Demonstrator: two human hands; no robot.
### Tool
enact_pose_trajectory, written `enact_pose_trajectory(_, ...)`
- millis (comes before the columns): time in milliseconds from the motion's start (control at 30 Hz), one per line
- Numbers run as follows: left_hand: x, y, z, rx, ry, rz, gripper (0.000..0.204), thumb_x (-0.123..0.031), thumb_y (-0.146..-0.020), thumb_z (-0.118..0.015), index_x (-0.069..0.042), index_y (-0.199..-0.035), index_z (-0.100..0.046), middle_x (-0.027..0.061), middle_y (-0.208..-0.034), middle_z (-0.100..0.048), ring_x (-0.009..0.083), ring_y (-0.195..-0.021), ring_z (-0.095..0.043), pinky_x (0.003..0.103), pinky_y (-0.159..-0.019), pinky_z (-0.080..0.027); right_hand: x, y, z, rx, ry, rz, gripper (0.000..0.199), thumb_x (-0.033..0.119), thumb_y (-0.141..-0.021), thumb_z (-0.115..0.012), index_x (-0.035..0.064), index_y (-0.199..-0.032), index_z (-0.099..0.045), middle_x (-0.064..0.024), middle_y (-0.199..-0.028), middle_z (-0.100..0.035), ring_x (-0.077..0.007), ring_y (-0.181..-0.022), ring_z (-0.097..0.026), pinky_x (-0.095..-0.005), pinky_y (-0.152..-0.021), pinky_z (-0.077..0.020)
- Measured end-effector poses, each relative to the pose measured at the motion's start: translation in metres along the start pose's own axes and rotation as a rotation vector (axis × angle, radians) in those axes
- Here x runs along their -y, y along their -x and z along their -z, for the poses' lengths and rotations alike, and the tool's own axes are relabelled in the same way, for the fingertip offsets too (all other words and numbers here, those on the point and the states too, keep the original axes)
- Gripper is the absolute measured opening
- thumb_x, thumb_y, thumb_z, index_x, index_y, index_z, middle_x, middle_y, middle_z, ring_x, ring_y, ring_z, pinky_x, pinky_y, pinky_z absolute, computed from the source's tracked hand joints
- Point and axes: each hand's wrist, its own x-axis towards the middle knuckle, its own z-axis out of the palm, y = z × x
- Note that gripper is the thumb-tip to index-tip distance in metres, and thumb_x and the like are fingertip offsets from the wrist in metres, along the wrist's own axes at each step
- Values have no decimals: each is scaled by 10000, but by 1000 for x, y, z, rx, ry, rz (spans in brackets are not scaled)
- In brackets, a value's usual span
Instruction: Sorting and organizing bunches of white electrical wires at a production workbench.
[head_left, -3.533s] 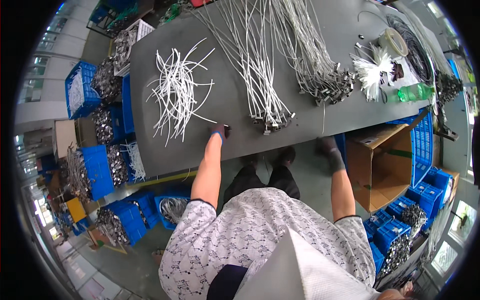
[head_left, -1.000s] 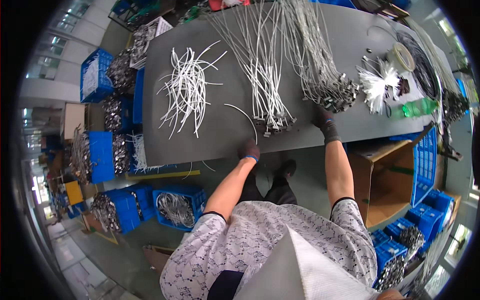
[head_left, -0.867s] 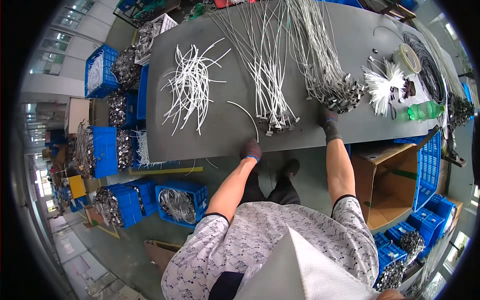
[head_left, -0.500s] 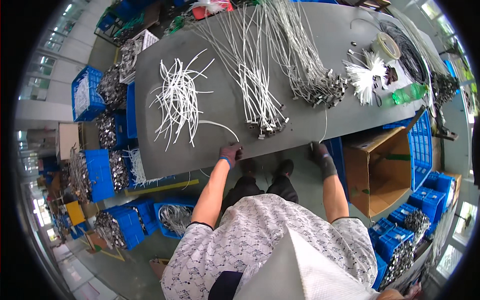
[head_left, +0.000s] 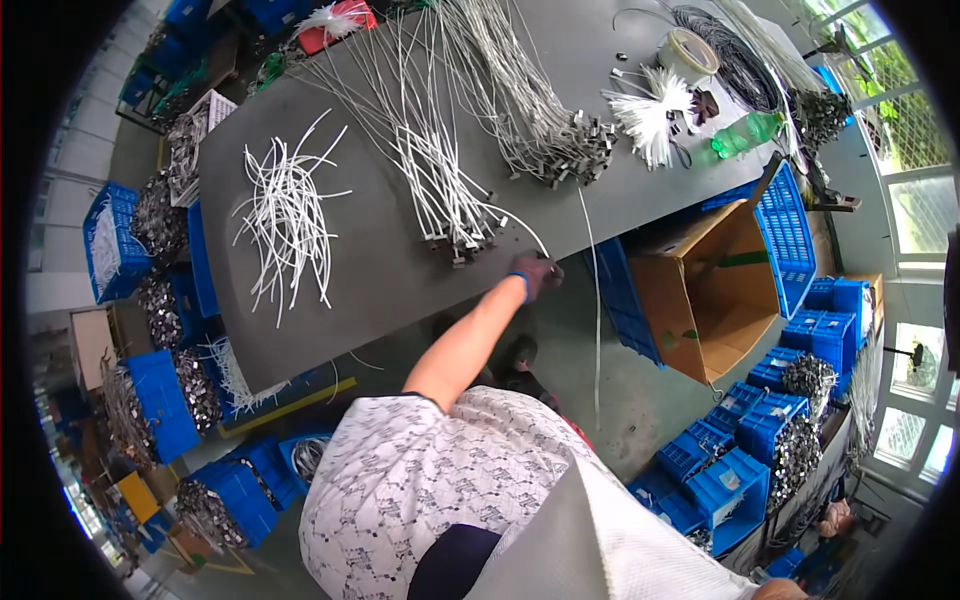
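Note:
My left hand (head_left: 537,274), in a dark glove, is at the table's front edge, its fingers closed on one end of a short white tube (head_left: 527,229). The tube curves back toward a bundle of wires in white sleeves (head_left: 425,185), whose small metal ends (head_left: 462,243) lie nearby. A single thin wire (head_left: 597,320) hangs over the edge to the right of this hand. My right hand is not in view. Farther left lies a loose pile of white tubes (head_left: 287,215). Another bundle of grey wires (head_left: 510,95) ends in a cluster of metal pieces (head_left: 575,148).
A cardboard box (head_left: 690,300) stands beside the table at the right, among blue crates (head_left: 785,235). On the table's right side are white strips (head_left: 652,115), a tape roll (head_left: 690,53), a green bottle (head_left: 747,134) and coiled black cable (head_left: 735,55). More blue crates (head_left: 160,402) stand left.
My left hand has moved right along the table edge with the white tube. My right hand has gone out of view. The view has turned, and the thin wire now hangs down past the edge.

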Motion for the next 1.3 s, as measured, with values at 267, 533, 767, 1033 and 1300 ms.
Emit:
enact_pose_trajectory(267,-77,23,-186,-431,984,288,110,-129,-930,-575,-78,-848,-522,63,-652,-508,211,-521,-554,371,-443,-474,-23,44,34,300,214,93,321,327,-844,-578,60,-930,-734,-221,-1009,-690,-423,-957,-653,-488,-806,-524)
enact_pose_trajectory(533,-217,16,-81,-873,578,-403,35,-53,-967,-501,-67,-945,-478,84,-703,-597,177,-530,-601,314,-456,-500,-77,24,94,429,487,221,326,331,-839,-582,60,-934,-736,-222,-1008,-691,-423,-957,-654,-488,-803,-525)
enact_pose_trajectory(767,-216,41,39,-1207,586,-588,55,-76,-954,-548,-56,-944,-498,82,-719,-613,179,-547,-620,326,-456,-520,-72,-9,121,345,622,293,331,335,-835,-586,60,-937,-738,-224,-1007,-691,-423,-957,-655,-487,-800,-526)
enact_pose_trajectory(1033,-184,75,125,-1520,-56,-321,122,-132,-881,-627,-11,-886,-633,106,-742,-669,227,-668,-652,381,-618,-520,-49,-29,125,174,645,307,336,339,-831,-590,60,-942,-740,-225,-1007,-691,-423,-957,-656,-487,-796,-527)
enact_pose_trajectory(1300,-154,62,149,-1001,275,-102,215,-157,-845,-672,6,-984,-664,92,-826,-712,182,-735,-703,322,-697,-582,-78,-66,66,227,679,46,300,314,-817,-594,75,-910,-749,-204,-1014,-694,-403,-973,-662,-491,-792,-536)
